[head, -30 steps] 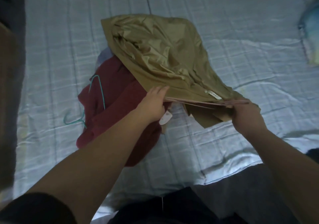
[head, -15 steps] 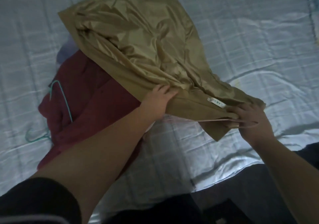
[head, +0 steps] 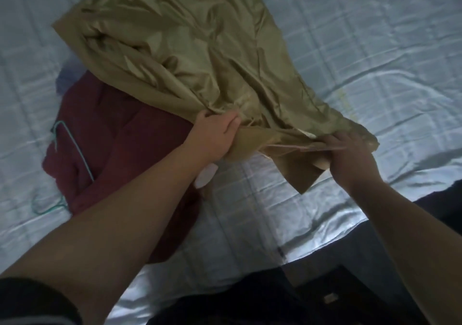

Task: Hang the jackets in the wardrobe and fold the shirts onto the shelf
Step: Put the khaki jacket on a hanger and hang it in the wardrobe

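Observation:
A shiny olive-tan jacket [head: 180, 49], lining outward, lies spread over the bed. My left hand [head: 212, 137] grips a bunched fold at its near edge. At the jacket's collar end, my right hand [head: 347, 154] holds the fabric together with a thin pale bar, seemingly a hanger [head: 287, 146]. Under the jacket's left side lies a dark red garment [head: 120, 144] with a thin teal wire hanger [head: 75, 147] resting on it. A bit of bluish cloth [head: 66, 78] peeks out behind the red garment.
Everything lies on a pale blue checked bedsheet [head: 362, 62]. The bed's near edge runs diagonally at lower right, with dark floor [head: 375, 249] beyond it. My dark clothing fills the bottom of the view.
My left hand went from resting its fingers on the jacket's edge to gripping a bunched fold. The view has moved closer and the jacket's near edge is gathered between both hands.

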A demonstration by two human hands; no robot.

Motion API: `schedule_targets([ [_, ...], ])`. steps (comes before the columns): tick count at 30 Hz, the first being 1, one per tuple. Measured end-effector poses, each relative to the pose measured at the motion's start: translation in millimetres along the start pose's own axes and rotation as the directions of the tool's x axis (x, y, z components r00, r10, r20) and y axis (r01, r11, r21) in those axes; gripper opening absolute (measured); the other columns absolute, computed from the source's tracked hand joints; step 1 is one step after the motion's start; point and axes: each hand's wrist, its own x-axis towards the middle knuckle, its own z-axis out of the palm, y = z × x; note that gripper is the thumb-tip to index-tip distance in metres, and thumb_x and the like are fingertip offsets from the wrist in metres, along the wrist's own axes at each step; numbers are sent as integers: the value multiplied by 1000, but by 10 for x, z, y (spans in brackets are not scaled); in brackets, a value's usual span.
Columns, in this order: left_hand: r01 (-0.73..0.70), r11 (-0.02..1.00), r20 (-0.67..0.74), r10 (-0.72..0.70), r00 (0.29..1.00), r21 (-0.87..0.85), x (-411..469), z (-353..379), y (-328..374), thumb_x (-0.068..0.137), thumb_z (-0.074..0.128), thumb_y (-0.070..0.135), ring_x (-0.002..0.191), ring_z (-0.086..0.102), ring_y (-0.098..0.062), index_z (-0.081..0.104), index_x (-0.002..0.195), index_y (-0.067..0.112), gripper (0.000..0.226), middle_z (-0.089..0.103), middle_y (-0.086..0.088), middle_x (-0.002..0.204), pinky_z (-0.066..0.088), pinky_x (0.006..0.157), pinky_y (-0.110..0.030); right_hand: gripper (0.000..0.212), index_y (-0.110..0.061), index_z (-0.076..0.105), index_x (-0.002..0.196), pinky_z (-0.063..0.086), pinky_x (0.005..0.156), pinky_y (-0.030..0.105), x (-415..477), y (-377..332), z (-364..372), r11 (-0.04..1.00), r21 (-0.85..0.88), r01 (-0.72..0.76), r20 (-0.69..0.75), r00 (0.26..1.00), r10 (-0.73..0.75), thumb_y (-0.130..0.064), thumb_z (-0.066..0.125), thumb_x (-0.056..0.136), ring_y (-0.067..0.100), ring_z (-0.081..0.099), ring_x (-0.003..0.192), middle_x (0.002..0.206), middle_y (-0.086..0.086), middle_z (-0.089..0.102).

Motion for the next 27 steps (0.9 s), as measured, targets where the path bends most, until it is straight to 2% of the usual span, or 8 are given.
schedule_targets([
  [3, -21, 1000, 168, 18, 986, 17, -118, -149, 21, 99, 44, 51, 108, 57, -17, 53, 111, 28, 27, 63, 6, 108, 27, 97, -39, 39, -16, 63, 116, 50, 80, 49, 55, -122, -160, 996, -5, -86, 9, 996, 86, -17, 48, 81, 41, 57, 93, 103, 15, 63],
  [5, -47, 995, 241, 24, 970, 89, -195, -270, 35, 88, 57, 57, 118, 52, -17, 49, 122, 31, 43, 58, 7, 122, 30, 102, -46, 45, -17, 61, 120, 49, 79, 45, 36, -207, -279, 996, 13, -89, 1, 996, 89, -2, 52, 79, 40, 57, 92, 103, 15, 62],
  [7, -59, 985, 253, 17, 967, 161, -283, -425, 73, 86, 62, 54, 124, 50, -22, 49, 128, 31, 50, 56, 3, 129, 33, 103, -48, 47, -16, 61, 124, 43, 79, 39, -39, -345, -448, 997, 36, -64, -61, 996, 66, -1, 49, 81, 38, 55, 95, 110, 15, 62],
  [10, -62, 968, 163, 22, 986, 244, -396, -721, 119, 91, 60, 45, 118, 55, -27, 60, 115, 27, 30, 62, -1, 120, 41, 98, -45, 46, -18, 59, 129, 22, 72, 28, -163, -539, -686, 994, 86, -72, -98, 992, 80, -2, 46, 87, 34, 53, 100, 114, 10, 59],
  [14, -61, 959, 2, 63, 998, 277, -703, -1428, 321, 90, 61, 44, 107, 58, -27, 60, 97, 28, 18, 62, 1, 106, 46, 88, -45, 36, -26, 57, 120, 40, 75, 37, -371, -767, -1224, 981, 188, -48, -159, 984, 79, -15, 49, 87, 29, 57, 100, 107, 3, 61],
  [17, -51, 971, -168, 92, 982, 234, -971, -2106, 554, 88, 65, 40, 102, 61, -25, 64, 99, 30, 15, 65, 1, 106, 50, 84, -42, 28, -16, 64, 108, 38, 75, 33, -490, -1019, -1849, 973, 230, 23, -309, 950, 50, -21, 52, 83, 33, 59, 95, 102, 10, 65],
  [22, -6, 976, -431, 103, 897, 220, -1566, -3272, 1124, 89, 63, 36, 98, 62, -27, 64, 97, 30, 11, 66, 0, 100, 52, 82, -44, 9, -21, 59, 96, 39, 68, 36, -740, -1581, -3007, 980, 148, 134, -511, 859, -40, -27, 52, 94, 35, 60, 90, 93, 13, 63],
  [27, -31, 979, -594, 148, 791, 203, -2255, -4478, 1829, 91, 64, 38, 91, 58, -18, 67, 94, 31, 8, 61, 6, 96, 51, 81, -40, 20, -17, 49, 91, 37, 64, 38, -1017, -2134, -4252, 967, 26, 252, -669, 723, -170, -35, 47, 100, 40, 61, 87, 91, 21, 63],
])
